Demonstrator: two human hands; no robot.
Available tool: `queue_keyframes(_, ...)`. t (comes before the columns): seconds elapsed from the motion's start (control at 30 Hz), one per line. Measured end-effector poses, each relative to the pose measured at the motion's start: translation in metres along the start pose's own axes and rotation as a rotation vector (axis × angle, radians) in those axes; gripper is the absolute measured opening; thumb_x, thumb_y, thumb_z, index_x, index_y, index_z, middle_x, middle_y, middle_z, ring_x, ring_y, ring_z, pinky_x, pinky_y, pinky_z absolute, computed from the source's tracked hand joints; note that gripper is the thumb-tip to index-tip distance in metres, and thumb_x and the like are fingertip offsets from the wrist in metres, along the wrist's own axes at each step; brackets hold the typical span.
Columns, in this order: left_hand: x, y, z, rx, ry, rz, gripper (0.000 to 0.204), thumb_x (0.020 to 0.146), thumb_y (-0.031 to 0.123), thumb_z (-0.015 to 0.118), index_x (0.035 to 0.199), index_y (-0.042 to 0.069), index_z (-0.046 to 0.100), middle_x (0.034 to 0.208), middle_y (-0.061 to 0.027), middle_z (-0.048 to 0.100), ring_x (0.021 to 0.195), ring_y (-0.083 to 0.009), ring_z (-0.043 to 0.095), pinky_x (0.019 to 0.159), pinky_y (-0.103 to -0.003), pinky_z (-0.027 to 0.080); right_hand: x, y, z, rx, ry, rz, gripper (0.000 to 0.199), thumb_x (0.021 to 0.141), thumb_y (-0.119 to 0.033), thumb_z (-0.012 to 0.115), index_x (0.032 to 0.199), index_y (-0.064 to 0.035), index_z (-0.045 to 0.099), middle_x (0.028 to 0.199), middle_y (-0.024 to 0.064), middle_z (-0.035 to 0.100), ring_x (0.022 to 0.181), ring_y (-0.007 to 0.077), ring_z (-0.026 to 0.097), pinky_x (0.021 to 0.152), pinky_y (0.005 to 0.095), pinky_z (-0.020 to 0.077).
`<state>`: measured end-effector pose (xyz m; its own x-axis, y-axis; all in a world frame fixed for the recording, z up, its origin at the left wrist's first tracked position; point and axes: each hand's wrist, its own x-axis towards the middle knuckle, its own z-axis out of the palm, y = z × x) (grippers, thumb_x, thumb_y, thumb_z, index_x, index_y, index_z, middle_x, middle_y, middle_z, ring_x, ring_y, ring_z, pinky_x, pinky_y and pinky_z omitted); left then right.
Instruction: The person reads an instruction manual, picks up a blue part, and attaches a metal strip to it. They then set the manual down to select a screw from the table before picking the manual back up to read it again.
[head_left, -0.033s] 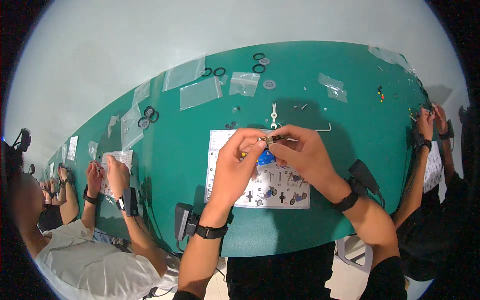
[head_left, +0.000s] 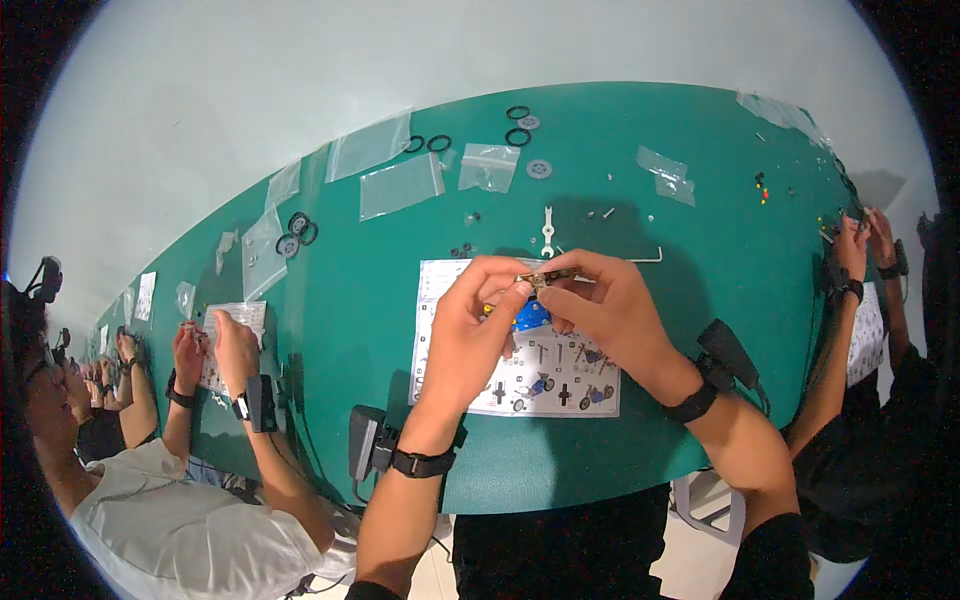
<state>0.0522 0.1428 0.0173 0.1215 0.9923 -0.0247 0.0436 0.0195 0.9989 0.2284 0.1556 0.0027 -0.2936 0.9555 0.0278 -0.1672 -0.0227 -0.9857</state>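
Observation:
Over a printed instruction sheet, both my hands meet around a small model assembly. Its blue part shows below my fingers, with a bit of yellow at its left. A dark, metallic-looking strip sits at the top between my fingertips. My left hand is closed, thumb and fingers pinching the assembly from the left. From the right, my right hand is closed on it too, thumb pressed near the strip. My fingers cover much of the assembly, so its full shape is hidden.
Beyond my hands lie a flat pale wrench, a hex key and small screws. Farther back are black rings, a grey wheel and plastic bags. Co-workers' hands work at left and right.

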Motion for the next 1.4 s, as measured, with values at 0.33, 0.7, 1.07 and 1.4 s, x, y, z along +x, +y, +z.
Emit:
queue_keyframes(0.33,0.002,-0.003,-0.003,0.054,0.060,0.063,0.015,0.093,0.004,0.064,0.109,0.004,0.065,0.088,-0.0011,0.070,0.072,-0.0030,0.058,0.057,-0.019,0.042,0.000,-0.005,-0.001,0.007,-0.002,-0.016,0.022,0.089,-0.009,0.070,0.107,0.0032,0.063,0.091,0.0068,0.068,0.074,0.0095,0.066,0.063,0.0229,0.0531)
queue_keyframes(0.7,0.001,-0.002,-0.002,0.082,0.062,0.160,0.029,0.084,-0.004,0.071,0.112,0.003,0.066,0.097,-0.0025,0.070,0.088,-0.0065,0.064,0.073,-0.020,0.051,0.004,-0.004,-0.006,0.023,-0.024,-0.059,0.019,0.097,-0.013,0.061,0.107,0.0022,0.066,0.089,0.0068,0.070,0.077,0.0107,0.067,0.067,0.0242,0.0537)
queue_keyframes(1.07,-0.002,0.001,-0.003,0.187,0.125,0.163,0.031,0.081,-0.005,0.072,0.111,0.002,0.067,0.099,-0.0029,0.067,0.091,-0.0065,0.061,0.073,-0.020,0.050,-0.001,-0.007,-0.004,-0.154,0.062,-0.113,0.015,0.095,-0.011,0.064,0.101,0.0022,0.067,0.084,0.0047,0.069,0.073,0.0105,0.066,0.067,0.0244,0.0536)
queue_keyframes(1.4,-0.004,0.008,0.000,0.132,0.115,0.182,0.034,0.081,-0.004,0.073,0.113,0.002,0.068,0.103,-0.0038,0.067,0.096,-0.0099,0.062,0.079,-0.022,0.051,-0.001,-0.009,-0.003,-0.101,0.064,-0.099,0.015,0.095,-0.013,0.065,0.100,0.0008,0.068,0.080,0.0028,0.068,0.072,0.0078,0.064,0.064,0.0229,0.0509)
